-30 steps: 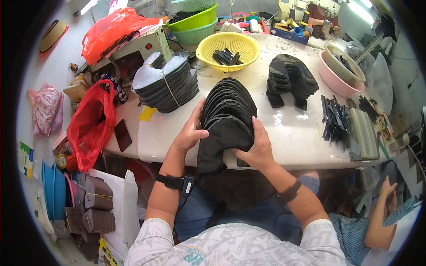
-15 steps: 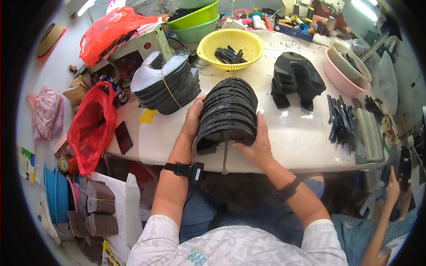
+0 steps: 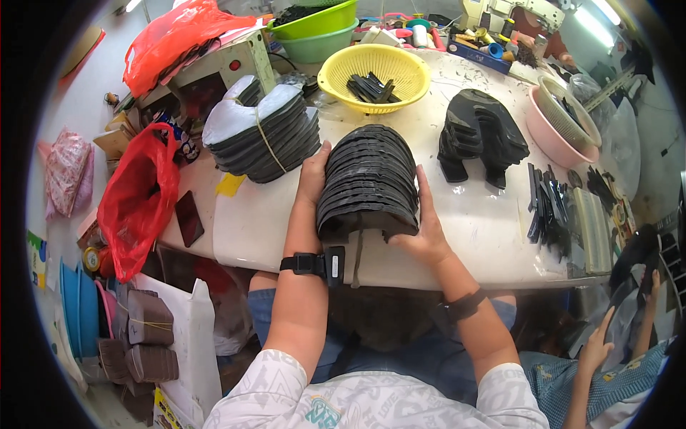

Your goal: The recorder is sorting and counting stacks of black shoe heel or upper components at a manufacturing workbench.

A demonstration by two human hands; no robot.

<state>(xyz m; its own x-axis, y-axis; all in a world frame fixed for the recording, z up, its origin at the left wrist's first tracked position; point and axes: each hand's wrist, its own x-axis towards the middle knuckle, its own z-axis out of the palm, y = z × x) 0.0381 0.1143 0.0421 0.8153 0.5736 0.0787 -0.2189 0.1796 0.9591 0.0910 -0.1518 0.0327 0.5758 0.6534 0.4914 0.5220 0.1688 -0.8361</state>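
Note:
A stack of black U-shaped pieces stands at the middle of the table near its front edge, its layers fanned in curved ridges. My left hand presses against its left side, with most fingers hidden behind it. On the other side, my right hand holds the stack's right flank, fingers stretched up along it and thumb at the front lower corner. A dark cord hangs from the stack's front over the table edge. Right of it lies a looser pile of similar black pieces.
A tied stack of grey-topped pieces stands at left, beside a red plastic bag. Behind sits a yellow basket holding black strips. More black strips and a pink basin are at right. A co-worker's hand shows at lower right.
Both hands remain on the stack, whose layers look more evenly lined up. My right hand's fingers reach straighter along its side. The co-worker's hand at the right has moved lower and leftward.

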